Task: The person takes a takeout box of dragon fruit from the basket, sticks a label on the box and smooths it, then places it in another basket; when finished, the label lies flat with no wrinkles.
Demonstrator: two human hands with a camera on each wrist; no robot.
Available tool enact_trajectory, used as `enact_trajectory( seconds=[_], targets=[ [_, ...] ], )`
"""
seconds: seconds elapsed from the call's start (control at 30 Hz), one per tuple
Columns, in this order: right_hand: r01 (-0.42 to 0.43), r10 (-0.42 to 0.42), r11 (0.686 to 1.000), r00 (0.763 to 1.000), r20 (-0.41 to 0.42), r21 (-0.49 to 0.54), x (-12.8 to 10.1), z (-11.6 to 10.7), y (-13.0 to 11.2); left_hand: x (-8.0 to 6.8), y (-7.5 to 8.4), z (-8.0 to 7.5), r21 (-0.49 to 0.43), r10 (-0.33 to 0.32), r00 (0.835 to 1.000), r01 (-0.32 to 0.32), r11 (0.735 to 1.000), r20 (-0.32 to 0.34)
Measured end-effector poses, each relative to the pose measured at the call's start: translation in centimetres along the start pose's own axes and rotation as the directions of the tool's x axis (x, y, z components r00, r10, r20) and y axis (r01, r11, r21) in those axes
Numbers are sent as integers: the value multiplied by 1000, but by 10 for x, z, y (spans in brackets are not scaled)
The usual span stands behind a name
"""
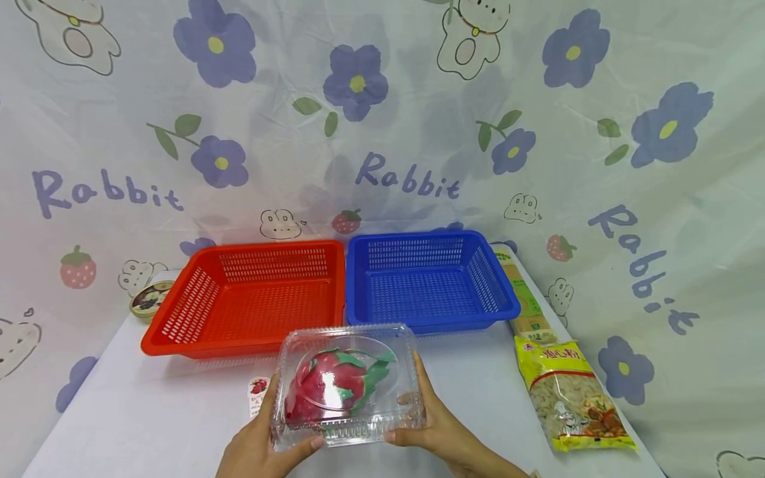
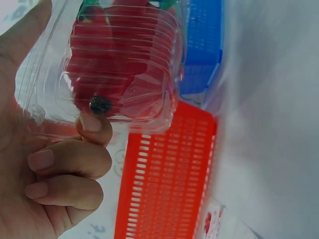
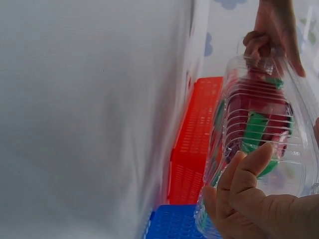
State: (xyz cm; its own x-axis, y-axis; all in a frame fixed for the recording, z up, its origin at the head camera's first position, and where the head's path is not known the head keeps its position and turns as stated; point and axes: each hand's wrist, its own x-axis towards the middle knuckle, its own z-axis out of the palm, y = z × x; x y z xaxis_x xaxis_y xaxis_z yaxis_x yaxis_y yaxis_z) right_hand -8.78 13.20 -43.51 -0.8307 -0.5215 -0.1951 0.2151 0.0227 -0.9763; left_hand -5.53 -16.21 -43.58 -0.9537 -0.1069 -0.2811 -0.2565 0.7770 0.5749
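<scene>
A clear plastic clamshell box (image 1: 394, 345) with a dragon fruit (image 1: 331, 382) inside is lifted in front of the two baskets, its lid closed. My left hand (image 1: 257, 431) grips the box's left side, thumb along the front edge. On the opposite side my right hand (image 1: 439, 425) holds the box, thumb at the front corner. In the left wrist view, curled fingers (image 2: 75, 159) support the box from below near the fruit's dark tip. The right wrist view has the right hand's fingers (image 3: 249, 169) against the ribbed plastic.
A red basket (image 1: 269, 348) and a blue basket (image 1: 430, 325) stand side by side at the back. A round tin (image 1: 149, 299) is at far left. A yellow food bag (image 1: 574, 398) and a long packet (image 1: 526, 299) lie at right. A dragon-fruit card (image 1: 257, 395) lies behind the left hand.
</scene>
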Motion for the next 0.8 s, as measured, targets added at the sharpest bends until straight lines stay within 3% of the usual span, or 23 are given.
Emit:
enact_trajectory(
  seconds=[0.8],
  targets=[
    [22,-22,1000,1000,8,-22,-1,-6,14,-4,-1,10,-27,31,999,-31,999,5]
  ],
)
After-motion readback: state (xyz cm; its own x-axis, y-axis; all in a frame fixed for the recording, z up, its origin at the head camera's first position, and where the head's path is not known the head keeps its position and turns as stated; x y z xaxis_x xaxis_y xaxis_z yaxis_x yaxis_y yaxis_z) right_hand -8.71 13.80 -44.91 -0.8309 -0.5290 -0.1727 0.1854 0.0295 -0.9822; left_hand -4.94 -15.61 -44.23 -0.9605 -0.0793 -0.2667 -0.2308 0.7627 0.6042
